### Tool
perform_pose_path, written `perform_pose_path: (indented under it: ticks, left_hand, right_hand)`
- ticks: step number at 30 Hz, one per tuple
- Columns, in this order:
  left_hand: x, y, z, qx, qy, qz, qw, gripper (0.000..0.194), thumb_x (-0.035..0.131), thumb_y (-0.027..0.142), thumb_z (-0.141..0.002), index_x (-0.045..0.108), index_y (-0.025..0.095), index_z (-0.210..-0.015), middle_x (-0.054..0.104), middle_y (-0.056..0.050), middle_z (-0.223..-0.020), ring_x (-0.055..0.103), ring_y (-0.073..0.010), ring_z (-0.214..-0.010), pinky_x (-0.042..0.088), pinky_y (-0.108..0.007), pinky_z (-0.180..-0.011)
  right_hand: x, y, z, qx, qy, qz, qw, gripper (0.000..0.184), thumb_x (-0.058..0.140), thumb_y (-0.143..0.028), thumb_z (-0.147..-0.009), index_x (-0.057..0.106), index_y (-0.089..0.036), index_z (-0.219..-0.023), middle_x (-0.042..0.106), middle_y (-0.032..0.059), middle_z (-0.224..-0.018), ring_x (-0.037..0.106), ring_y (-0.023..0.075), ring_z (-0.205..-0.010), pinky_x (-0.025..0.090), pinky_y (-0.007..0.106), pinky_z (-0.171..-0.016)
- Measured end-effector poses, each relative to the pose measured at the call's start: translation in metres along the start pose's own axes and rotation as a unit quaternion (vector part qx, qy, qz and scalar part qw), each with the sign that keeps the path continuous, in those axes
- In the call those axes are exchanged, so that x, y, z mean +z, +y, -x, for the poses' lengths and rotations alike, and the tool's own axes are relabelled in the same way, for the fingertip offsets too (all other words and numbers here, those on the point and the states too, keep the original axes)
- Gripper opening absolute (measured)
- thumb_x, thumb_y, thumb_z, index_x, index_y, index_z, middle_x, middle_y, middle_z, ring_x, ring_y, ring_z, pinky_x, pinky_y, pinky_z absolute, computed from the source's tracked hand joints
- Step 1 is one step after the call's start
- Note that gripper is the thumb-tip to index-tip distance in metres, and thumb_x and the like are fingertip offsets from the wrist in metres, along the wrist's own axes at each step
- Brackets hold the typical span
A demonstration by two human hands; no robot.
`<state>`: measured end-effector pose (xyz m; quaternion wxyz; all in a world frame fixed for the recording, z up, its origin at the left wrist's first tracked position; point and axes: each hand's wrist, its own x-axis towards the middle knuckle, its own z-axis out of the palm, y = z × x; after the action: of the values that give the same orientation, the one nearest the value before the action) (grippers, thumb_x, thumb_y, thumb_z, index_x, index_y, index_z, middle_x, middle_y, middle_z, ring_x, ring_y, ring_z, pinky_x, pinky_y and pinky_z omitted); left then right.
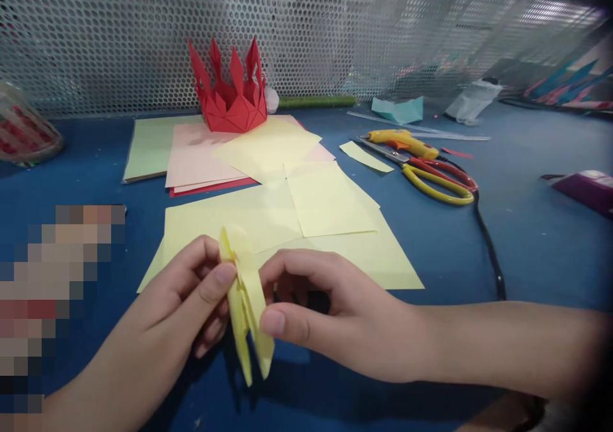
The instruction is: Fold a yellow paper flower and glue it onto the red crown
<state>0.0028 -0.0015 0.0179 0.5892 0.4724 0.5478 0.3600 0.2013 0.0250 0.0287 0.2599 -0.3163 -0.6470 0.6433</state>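
Note:
Between my two hands is a folded piece of yellow paper, standing on edge with several layers that part at the lower end. My left hand pinches its left side between thumb and fingers. On the right side, my right hand grips the outer flap with thumb and curled fingers. Some of those fingertips are hidden behind the paper. Just beyond my hands lie pale yellow sheets, with a smaller yellow square on top of them.
A red paper crown stands at the back on pink sheets. To the right are scissors, a yellow glue gun with a black cord, and a purple object. A perforated metal panel borders the blue table.

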Motion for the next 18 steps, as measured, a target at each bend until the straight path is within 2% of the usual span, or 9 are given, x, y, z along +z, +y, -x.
perform_pose_path:
  ticks: [3,5,9,12,14,18]
  left_hand:
    - [-0.0015,-0.0015,-0.0034,0.013,-0.007,0.071,0.997,0.030,0.065,0.057,-0.088,0.061,0.028,-0.083,0.054,0.010,-0.051,0.047,-0.0073,-0.043,0.044,-0.013,-0.044]
    - [-0.0034,-0.0022,-0.0052,0.012,-0.002,0.082,0.997,0.026,0.065,0.054,-0.089,0.064,0.028,-0.083,0.062,0.009,-0.056,0.055,-0.0082,-0.049,0.049,-0.014,-0.050]
    - [-0.0062,-0.0010,-0.0060,0.005,-0.019,0.033,0.999,0.021,0.076,0.048,-0.082,0.070,0.028,-0.085,0.070,0.007,-0.065,0.065,-0.0101,-0.061,0.053,-0.014,-0.058]
    - [-0.0070,0.0014,-0.0049,-0.002,-0.006,0.040,0.999,0.026,0.082,0.045,-0.075,0.070,0.031,-0.093,0.077,0.005,-0.084,0.072,-0.0140,-0.077,0.057,-0.019,-0.075]
    - [-0.0070,0.0028,-0.0040,-0.010,-0.005,0.061,0.998,0.029,0.082,0.047,-0.074,0.070,0.034,-0.097,0.078,0.005,-0.090,0.072,-0.0161,-0.083,0.058,-0.024,-0.082]
    - [-0.0030,0.0059,-0.0017,0.026,0.023,-0.032,0.999,0.017,0.076,0.045,-0.078,0.074,0.029,-0.075,0.070,0.006,-0.068,0.063,-0.0124,-0.065,0.052,-0.016,-0.060]
  right_hand:
    - [0.0010,0.0018,0.0010,-0.004,0.034,0.033,0.999,0.044,0.079,-0.027,-0.079,0.054,-0.020,-0.114,0.055,-0.0033,-0.082,0.052,0.0115,-0.070,0.043,0.024,-0.063]
    - [0.0010,0.0047,0.0003,-0.010,0.056,0.019,0.998,0.047,0.073,-0.026,-0.083,0.048,-0.022,-0.122,0.057,-0.0018,-0.086,0.055,0.0131,-0.073,0.044,0.026,-0.064]
    - [-0.0022,0.0079,-0.0040,-0.004,0.104,-0.054,0.993,0.020,0.060,-0.030,-0.091,0.056,-0.023,-0.108,0.061,0.0036,-0.097,0.059,0.0170,-0.087,0.046,0.027,-0.064]
    - [-0.0052,0.0057,-0.0065,0.014,0.132,-0.040,0.990,0.014,0.060,-0.027,-0.089,0.062,-0.022,-0.102,0.062,0.0041,-0.097,0.060,0.0177,-0.086,0.047,0.027,-0.064]
    - [-0.0060,0.0039,-0.0069,0.015,0.127,-0.025,0.992,0.013,0.061,-0.024,-0.086,0.064,-0.021,-0.099,0.063,0.0034,-0.092,0.060,0.0169,-0.081,0.048,0.028,-0.064]
    - [-0.0055,0.0049,-0.0075,0.006,0.102,-0.060,0.993,0.015,0.067,-0.025,-0.084,0.063,-0.019,-0.097,0.064,0.0008,-0.083,0.062,0.0149,-0.073,0.050,0.029,-0.066]
